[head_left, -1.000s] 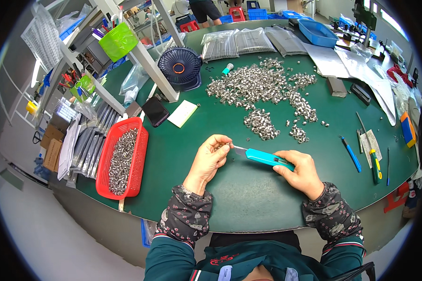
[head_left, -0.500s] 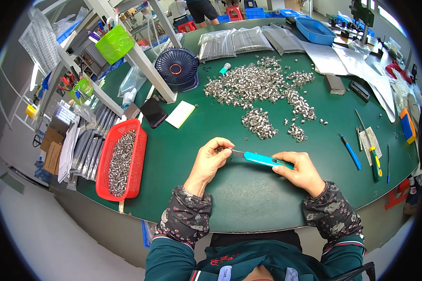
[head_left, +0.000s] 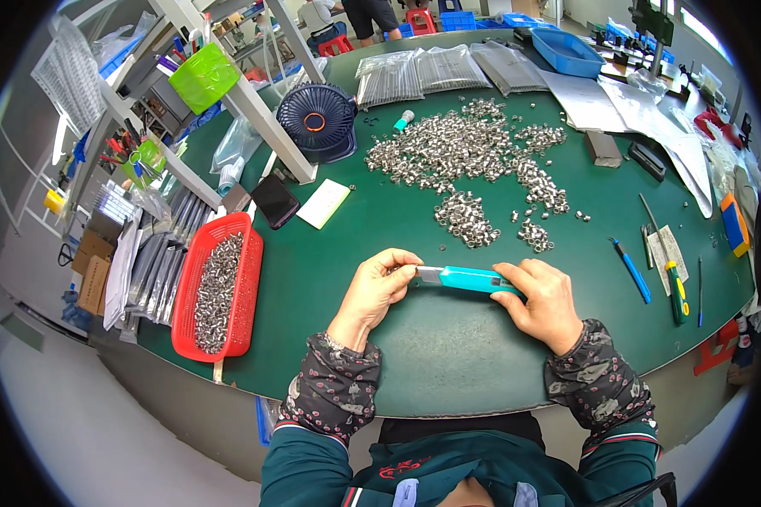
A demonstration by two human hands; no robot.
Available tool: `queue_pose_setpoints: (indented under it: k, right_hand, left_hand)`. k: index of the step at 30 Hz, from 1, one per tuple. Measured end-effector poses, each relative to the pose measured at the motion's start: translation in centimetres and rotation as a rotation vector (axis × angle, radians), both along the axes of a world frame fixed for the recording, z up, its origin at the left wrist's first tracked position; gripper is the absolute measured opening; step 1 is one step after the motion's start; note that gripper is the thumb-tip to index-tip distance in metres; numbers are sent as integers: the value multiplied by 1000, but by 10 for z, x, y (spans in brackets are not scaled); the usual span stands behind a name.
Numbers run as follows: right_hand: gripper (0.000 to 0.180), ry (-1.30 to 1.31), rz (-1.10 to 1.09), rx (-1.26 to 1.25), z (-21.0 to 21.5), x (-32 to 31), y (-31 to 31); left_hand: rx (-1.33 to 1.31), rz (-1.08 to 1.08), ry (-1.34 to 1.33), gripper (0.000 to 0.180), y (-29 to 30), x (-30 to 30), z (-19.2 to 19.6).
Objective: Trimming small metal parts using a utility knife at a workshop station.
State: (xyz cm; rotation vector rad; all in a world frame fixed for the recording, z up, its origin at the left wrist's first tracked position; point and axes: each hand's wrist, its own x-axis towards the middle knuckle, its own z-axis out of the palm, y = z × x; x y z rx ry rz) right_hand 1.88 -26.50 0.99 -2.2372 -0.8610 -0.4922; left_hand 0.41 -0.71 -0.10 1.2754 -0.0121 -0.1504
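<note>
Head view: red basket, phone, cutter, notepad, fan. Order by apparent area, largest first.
1. Red basket
2. Fan
3. Cutter, going by what shows; the right hand covers part of it
Phone and notepad: smallest, too alike to rank.

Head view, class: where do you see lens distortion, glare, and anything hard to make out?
In the head view, the outline of the green table curves and black rims the picture; in the head view, the window strip at upper right glares white; in the head view, the utility knife reads clearly, but the left hand mostly hides what it pinches.
</note>
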Motion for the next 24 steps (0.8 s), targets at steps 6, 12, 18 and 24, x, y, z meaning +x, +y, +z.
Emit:
queue_pose_setpoints:
  k: [6,12,18,24]
  right_hand:
    - [33,-205,-14,-45,3,3,3]
    - [35,-214,22,-172,11,0,0]
    - [34,-277,-51,-73,17,-5,0]
    - [35,-148,-19,-70,11,-6,1]
  left_hand:
    - [-126,-15,82,13,1,2,-4]
    - [-173,94,104,14,5,4,-5]
    - [-270,92,42,12,8,4,-5]
    - [-294,145,29,14,6,3,-1]
